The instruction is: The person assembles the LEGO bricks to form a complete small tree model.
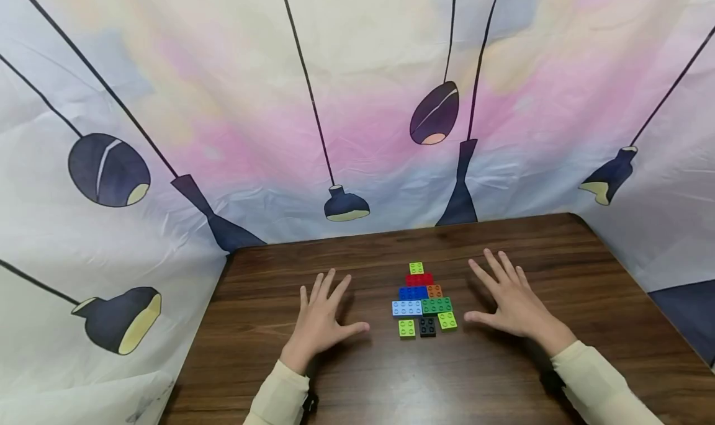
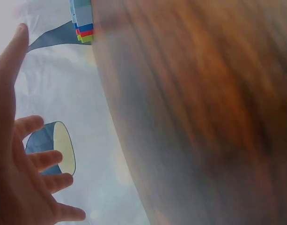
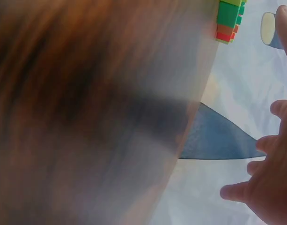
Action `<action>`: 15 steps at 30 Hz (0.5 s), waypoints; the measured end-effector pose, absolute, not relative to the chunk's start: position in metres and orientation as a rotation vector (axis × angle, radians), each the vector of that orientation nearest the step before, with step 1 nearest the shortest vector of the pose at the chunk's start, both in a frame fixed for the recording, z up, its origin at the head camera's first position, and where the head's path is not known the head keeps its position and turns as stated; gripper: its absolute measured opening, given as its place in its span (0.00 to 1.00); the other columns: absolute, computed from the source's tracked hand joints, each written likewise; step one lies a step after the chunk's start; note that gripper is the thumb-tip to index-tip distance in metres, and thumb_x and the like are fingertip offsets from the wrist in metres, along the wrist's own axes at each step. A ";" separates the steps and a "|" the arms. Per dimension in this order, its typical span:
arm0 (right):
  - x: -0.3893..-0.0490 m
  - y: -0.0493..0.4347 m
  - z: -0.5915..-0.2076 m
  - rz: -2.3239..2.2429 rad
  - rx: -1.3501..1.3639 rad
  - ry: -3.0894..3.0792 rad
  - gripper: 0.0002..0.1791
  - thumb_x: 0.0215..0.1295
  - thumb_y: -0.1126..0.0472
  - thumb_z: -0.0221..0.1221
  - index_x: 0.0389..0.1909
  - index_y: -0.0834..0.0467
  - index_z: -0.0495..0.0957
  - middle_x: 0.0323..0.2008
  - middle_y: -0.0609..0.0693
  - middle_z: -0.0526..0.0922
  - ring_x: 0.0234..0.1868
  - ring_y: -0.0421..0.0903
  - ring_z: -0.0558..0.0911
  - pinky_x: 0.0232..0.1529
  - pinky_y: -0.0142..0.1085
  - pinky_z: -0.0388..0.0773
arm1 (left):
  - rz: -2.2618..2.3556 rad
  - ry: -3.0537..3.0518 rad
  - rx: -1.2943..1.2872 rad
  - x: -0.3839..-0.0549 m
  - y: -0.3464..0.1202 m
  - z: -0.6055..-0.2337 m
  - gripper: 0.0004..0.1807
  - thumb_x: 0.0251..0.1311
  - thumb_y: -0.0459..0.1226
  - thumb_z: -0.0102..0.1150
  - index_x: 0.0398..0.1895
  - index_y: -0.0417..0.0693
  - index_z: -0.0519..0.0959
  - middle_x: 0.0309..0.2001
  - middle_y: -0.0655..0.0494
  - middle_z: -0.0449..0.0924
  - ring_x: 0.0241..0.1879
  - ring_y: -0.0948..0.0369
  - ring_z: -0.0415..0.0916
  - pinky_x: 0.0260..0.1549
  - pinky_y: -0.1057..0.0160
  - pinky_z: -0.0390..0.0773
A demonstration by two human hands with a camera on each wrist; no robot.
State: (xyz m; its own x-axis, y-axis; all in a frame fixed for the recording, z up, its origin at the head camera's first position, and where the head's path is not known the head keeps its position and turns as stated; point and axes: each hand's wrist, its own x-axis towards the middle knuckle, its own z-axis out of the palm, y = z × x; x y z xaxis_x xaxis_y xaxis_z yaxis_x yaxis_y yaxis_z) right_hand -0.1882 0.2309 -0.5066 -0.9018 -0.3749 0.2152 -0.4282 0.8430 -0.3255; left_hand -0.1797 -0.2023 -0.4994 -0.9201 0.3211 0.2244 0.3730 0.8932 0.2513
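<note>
Toy building bricks lie studs up on the table in rows that narrow toward the far end. A lime brick (image 1: 416, 268) tops the group, followed by a red brick (image 1: 419, 280), then a blue brick (image 1: 413, 293) beside an orange brick (image 1: 434, 291). Below them sit a light blue brick (image 1: 406, 308) and a green brick (image 1: 436, 306). The nearest row has a lime brick, a black brick (image 1: 427, 327) and another lime brick. My left hand (image 1: 322, 322) is spread to the left of the bricks, my right hand (image 1: 516, 304) to the right. Both hold nothing.
The dark wood-grain table (image 1: 447, 381) has its far edge against a pastel cloth backdrop (image 1: 234, 102) printed with hanging lamps. The same cloth hangs along the left and right sides. Pale sleeves (image 1: 282, 391) cover both forearms, with a dark strap under each wrist.
</note>
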 end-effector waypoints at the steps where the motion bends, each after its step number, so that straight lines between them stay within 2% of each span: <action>1: -0.188 0.231 -0.506 0.573 0.630 -2.878 0.62 0.57 0.27 0.70 0.84 0.53 0.56 0.83 0.68 0.47 0.81 0.74 0.45 0.68 0.80 0.49 | -0.442 -2.866 -0.538 -0.180 -0.202 -0.499 0.62 0.47 0.74 0.71 0.82 0.56 0.64 0.81 0.40 0.56 0.80 0.35 0.51 0.68 0.19 0.50; 10: -0.188 0.225 -0.510 0.647 0.650 -2.850 0.63 0.56 0.29 0.72 0.85 0.52 0.53 0.83 0.68 0.45 0.80 0.75 0.46 0.67 0.81 0.52 | -0.556 -2.801 -0.559 -0.180 -0.196 -0.500 0.61 0.47 0.71 0.74 0.82 0.55 0.63 0.81 0.40 0.58 0.79 0.35 0.54 0.67 0.19 0.51; 15: -0.187 0.218 -0.511 0.701 0.656 -2.833 0.64 0.55 0.31 0.74 0.84 0.55 0.54 0.82 0.69 0.46 0.80 0.76 0.46 0.66 0.81 0.52 | -0.737 -2.750 -0.592 -0.178 -0.192 -0.504 0.59 0.49 0.66 0.78 0.82 0.56 0.64 0.80 0.41 0.60 0.78 0.36 0.56 0.68 0.19 0.51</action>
State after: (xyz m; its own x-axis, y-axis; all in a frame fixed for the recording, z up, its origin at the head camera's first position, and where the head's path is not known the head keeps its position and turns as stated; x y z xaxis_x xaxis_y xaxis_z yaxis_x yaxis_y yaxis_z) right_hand -0.1874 0.2183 -0.5114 -0.8931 -0.3780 0.2440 -0.4481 0.7952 -0.4085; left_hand -0.1778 -0.1923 -0.5042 -0.8909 0.3214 0.3210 0.4388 0.7914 0.4256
